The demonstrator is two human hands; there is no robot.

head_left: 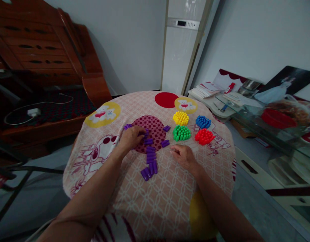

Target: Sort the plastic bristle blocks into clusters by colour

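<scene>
My left hand (132, 137) is over the dark red circle of the tablecloth, with its thumb and fingers curled together around small purple cylinders (146, 133) at their tips. More purple cylinders (128, 126) show just beyond its knuckles. A loose trail of purple cylinders (151, 157) lies on the cloth to its right and nearer to me. My right hand (184, 156) rests on the cloth with fingers closed; whatever they hold, if anything, is too small to make out. Two small groups of purple cylinders (165, 143) lie just beyond its fingertips.
Bunched pegs stand at the right: yellow (181, 118), green (181, 133), blue (203, 122) and red (204, 136). A patterned tablecloth (155, 205) covers the round table. A glass-topped cabinet (248, 121) with papers and bags borders the right; a wooden bench (44, 50) stands left.
</scene>
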